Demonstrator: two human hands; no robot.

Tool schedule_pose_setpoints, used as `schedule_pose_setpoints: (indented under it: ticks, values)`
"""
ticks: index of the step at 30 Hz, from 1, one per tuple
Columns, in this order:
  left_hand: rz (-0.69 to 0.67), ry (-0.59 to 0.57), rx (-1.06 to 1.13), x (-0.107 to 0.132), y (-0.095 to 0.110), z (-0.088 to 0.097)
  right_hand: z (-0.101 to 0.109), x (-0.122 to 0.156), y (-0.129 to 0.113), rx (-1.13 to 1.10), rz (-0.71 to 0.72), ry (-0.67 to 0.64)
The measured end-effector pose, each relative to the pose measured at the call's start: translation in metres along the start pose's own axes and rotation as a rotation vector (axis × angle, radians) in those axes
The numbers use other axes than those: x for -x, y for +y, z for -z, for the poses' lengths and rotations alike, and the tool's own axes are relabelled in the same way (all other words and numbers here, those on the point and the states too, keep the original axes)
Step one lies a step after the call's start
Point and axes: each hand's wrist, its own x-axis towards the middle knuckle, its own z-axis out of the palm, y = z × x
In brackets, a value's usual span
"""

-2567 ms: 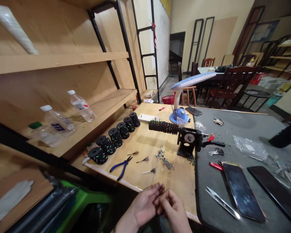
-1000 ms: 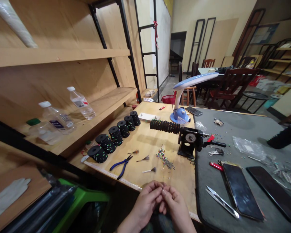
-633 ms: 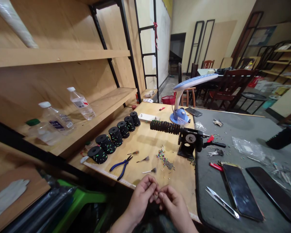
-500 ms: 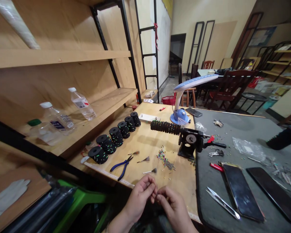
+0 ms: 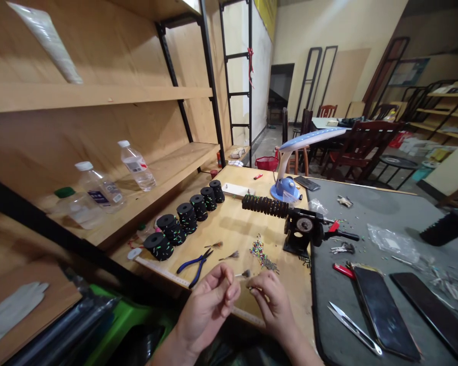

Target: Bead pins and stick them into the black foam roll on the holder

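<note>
My left hand (image 5: 209, 302) and my right hand (image 5: 272, 300) are raised side by side over the near edge of the wooden table (image 5: 232, 229). Both have curled fingers pinched at the tips. The right fingertips hold something tiny and dark that I cannot make out. What the left fingers pinch is hidden. Just beyond the hands lie a small tuft (image 5: 245, 274) and a pile of coloured beads (image 5: 261, 253).
Blue-handled pliers (image 5: 195, 264) and a row of black spools (image 5: 187, 217) lie to the left. A black hand-crank winder (image 5: 301, 231) stands ahead. On the grey mat (image 5: 385, 223) are thread snips (image 5: 353, 328), phones (image 5: 383, 310) and a red lighter (image 5: 342, 270). Water bottles (image 5: 137, 165) stand on the left shelf.
Both hands have risen and moved forward over the table edge, and they have drawn a little apart. The view has tilted slightly.
</note>
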Motion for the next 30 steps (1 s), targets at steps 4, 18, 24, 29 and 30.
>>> schedule_pose_setpoints:
  ticks: [4,18,24,29,30]
  values:
    - [-0.029,-0.041,0.037,0.006,0.018,-0.012,-0.003,-0.011,0.012,0.072,0.059,0.023]
    - [-0.057,-0.102,0.019,0.011,0.035,-0.046,-0.01,-0.025,0.051,0.241,0.127,0.14]
    - [-0.01,-0.083,-0.217,0.009,0.023,-0.048,0.004,-0.017,0.036,0.194,0.09,0.114]
    - [-0.025,-0.072,-0.597,0.013,0.012,-0.045,0.024,0.0,-0.013,-0.008,-0.065,0.232]
    - [-0.041,-0.078,-0.686,0.016,0.009,-0.044,0.027,0.003,-0.026,-0.086,-0.082,0.232]
